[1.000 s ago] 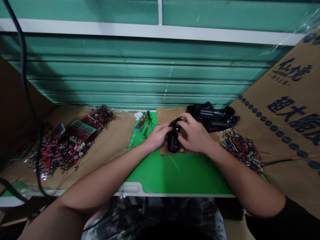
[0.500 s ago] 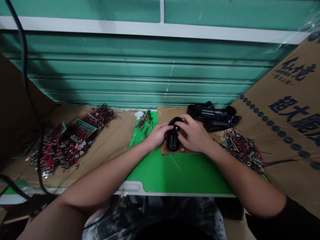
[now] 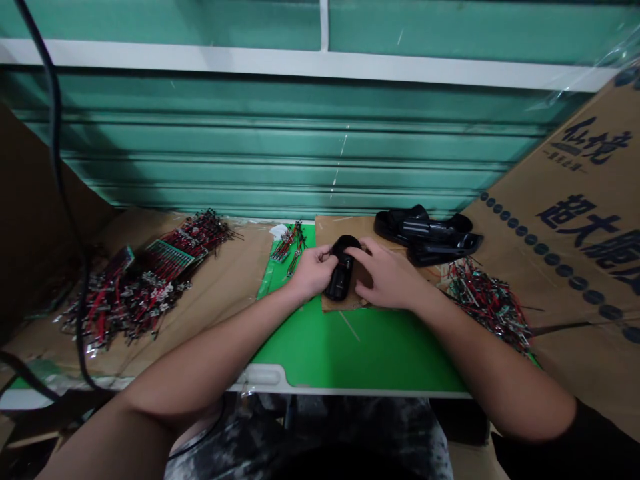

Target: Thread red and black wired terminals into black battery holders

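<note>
Black housing (image 3: 339, 285): we held it over the cardboard sheet (image 3: 333, 228).
Left hand (image 3: 314, 272): we pinched its side.
Right hand (image 3: 387, 275): we spread it, index at the housing.
Carton (image 3: 575, 230): we read "仙境", "超大".

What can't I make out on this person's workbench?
All in the head view:
- The left side of the black casing: partly covered by the left hand.
- The casing's inside details: too small and dark, partly behind the right hand.
- A strip of the left wire pile: behind the hanging black cable.
- The printed cardboard's full extent: cut off by the right edge.
</note>
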`<state>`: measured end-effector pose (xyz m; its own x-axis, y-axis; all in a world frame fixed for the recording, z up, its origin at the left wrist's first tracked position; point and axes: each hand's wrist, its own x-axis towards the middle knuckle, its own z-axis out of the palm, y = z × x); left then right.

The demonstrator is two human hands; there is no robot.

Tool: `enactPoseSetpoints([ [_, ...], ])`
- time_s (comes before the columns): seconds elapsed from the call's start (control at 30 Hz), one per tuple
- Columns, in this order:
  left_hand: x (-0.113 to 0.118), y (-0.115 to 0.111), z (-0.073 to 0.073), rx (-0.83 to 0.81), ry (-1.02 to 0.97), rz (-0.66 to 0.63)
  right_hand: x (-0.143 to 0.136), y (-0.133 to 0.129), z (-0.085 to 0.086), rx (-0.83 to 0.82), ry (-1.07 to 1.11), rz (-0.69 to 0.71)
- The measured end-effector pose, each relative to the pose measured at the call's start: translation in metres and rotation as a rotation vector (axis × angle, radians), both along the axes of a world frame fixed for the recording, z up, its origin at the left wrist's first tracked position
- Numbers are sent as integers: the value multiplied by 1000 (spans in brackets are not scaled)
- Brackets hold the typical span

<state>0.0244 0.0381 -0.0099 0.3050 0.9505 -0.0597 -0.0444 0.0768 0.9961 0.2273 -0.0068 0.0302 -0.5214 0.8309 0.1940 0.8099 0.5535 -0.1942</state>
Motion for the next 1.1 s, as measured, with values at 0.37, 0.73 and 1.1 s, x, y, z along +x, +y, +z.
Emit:
enactPoseSetpoints([
  [0.37,-8,4,8,183,190,38,6,11,-7,71,-64,-138],
  [0.73,-25,1,13,835,635,-168,5,15,-12,79,-158,-280],
  [1.1,-19,12,4,735,773,35,40,22,15,338,-63,-581],
])
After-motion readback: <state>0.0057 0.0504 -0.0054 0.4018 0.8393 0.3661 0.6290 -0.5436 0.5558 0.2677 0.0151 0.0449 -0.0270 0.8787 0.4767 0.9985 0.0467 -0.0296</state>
